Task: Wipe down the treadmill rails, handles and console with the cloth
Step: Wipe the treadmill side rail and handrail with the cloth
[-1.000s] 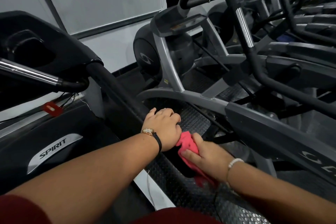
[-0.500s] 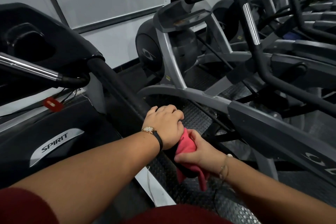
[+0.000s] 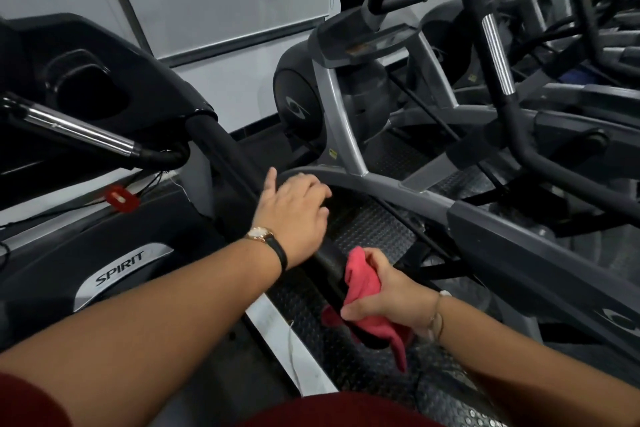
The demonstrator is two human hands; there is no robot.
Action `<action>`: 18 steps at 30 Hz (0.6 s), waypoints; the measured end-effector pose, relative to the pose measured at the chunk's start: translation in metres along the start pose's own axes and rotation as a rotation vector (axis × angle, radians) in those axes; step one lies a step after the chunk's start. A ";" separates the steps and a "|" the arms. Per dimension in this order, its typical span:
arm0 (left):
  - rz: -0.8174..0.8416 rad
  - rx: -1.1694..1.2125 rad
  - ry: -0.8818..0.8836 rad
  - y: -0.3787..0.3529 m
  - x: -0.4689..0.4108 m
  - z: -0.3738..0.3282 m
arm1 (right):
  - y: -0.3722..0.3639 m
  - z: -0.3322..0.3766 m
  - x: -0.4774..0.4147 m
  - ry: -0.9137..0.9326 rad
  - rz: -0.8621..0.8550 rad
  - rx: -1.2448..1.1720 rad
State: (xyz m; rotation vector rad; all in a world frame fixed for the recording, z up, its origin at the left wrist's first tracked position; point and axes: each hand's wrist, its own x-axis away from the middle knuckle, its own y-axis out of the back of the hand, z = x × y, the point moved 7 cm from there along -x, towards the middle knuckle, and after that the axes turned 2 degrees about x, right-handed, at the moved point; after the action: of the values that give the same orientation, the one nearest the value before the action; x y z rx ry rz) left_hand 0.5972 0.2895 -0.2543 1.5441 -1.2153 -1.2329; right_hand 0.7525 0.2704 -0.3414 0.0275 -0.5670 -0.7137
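The treadmill's black padded right handrail (image 3: 228, 152) slopes down from the console (image 3: 86, 80) toward me. My left hand (image 3: 294, 211), with a wristwatch, lies over the rail's middle, fingers loosened and thumb raised. Lower on the rail, my right hand (image 3: 384, 298) presses a pink-red cloth (image 3: 363, 284) around the rail's lower end; a loose tail of cloth hangs below. A chrome grip bar (image 3: 79, 130) sticks out under the console. The treadmill's motor cover with the SPIRIT badge (image 3: 119, 269) lies lower left.
A grey elliptical machine (image 3: 346, 107) stands close on the right, its curved frame rail (image 3: 398, 191) passing just behind my hands. More machines fill the far right. A red safety key (image 3: 121, 198) hangs at the left. Studded black floor mat (image 3: 367, 229) lies between the machines.
My right hand slid the cloth down the handrail toward me. My left hand loosened from a closed grip, fingers spreading, and sits further up the rail.
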 end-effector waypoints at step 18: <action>0.171 0.070 -0.173 -0.018 -0.019 0.020 | -0.007 0.012 -0.034 -0.064 0.037 -0.099</action>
State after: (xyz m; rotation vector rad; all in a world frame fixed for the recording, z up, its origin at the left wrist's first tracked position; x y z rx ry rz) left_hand 0.5802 0.3116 -0.2715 1.3724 -1.4849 -1.2418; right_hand 0.7217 0.2880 -0.3488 -0.0979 -0.5909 -0.7078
